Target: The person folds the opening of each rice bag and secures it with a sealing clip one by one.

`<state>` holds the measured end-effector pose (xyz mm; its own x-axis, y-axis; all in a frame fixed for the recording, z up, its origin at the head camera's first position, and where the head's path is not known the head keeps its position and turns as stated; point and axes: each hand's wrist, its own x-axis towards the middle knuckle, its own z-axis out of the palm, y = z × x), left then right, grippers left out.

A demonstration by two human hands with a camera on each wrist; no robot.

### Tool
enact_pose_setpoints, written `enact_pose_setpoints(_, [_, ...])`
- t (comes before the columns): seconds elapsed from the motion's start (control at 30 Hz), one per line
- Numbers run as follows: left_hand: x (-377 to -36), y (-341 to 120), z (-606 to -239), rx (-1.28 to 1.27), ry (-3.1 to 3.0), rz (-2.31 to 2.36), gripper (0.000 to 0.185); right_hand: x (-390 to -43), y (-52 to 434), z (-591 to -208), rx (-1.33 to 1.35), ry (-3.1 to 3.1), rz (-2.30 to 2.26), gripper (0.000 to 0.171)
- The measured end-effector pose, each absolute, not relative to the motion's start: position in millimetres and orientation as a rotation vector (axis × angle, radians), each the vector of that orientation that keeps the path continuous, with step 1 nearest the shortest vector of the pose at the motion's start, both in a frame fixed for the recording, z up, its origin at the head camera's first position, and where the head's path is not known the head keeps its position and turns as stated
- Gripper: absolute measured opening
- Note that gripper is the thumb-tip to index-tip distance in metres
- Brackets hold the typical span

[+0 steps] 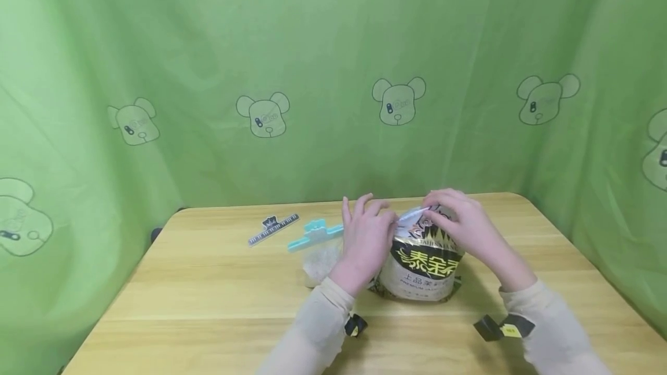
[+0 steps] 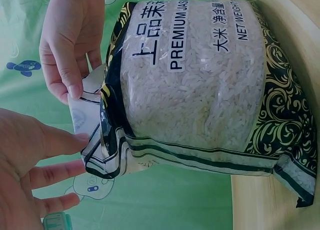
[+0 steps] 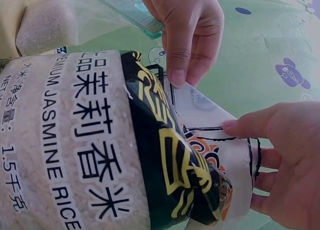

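Standing upright near the middle of the wooden table (image 1: 208,305), a printed bag of jasmine rice (image 1: 423,265) has its long axis vertical and its loose top flap (image 1: 414,214) uppermost.

Grip, left hand (image 1: 365,236): fingers nearly straight, thumb and fingertips touching the flap's left corner; in the left wrist view the left fingers (image 2: 60,140) are extended against the flap edge (image 2: 82,117), not curled round it.

Grip, right hand (image 1: 464,224): arched over the bag's top, thumb and forefinger pinching the flap; the left wrist view shows the pinch closed on the flap's upper corner.

Relation: the flap lies between the two hands, directly above the full body of the bag; both hands are on it, one at each end, neither nearer.

Views: the head camera alone shows the surroundings, namely a clear bag of rice (image 1: 322,262) just left of the printed bag, a teal clip (image 1: 315,234) behind it, and a dark ruler-like clip (image 1: 273,229) farther left. The right wrist view (image 3: 215,125) shows the flap folded flat, which the head view hides.
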<state>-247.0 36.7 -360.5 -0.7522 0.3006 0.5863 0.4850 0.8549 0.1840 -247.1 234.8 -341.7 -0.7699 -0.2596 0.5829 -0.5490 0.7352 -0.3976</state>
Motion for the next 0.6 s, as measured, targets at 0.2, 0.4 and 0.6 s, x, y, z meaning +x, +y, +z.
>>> enact_pose_setpoints(0.2, [-247.6,38.4,-362.4,-0.549,-2.459,-0.426,0.008,-247.1,234.4,-343.0,0.613,-2.428,0.763,0.012])
enact_pose_setpoints(0.4, [-247.7,38.8,-362.0,-0.527,-2.468,-0.411,0.006,-247.7,233.9,-342.4,0.61,-2.424,0.752,0.012])
enact_pose_setpoints(0.6, [-246.0,38.2,-359.7,-0.505,-2.505,-0.361,0.007,-248.5,234.3,-343.0,0.612,-2.416,0.751,0.012])
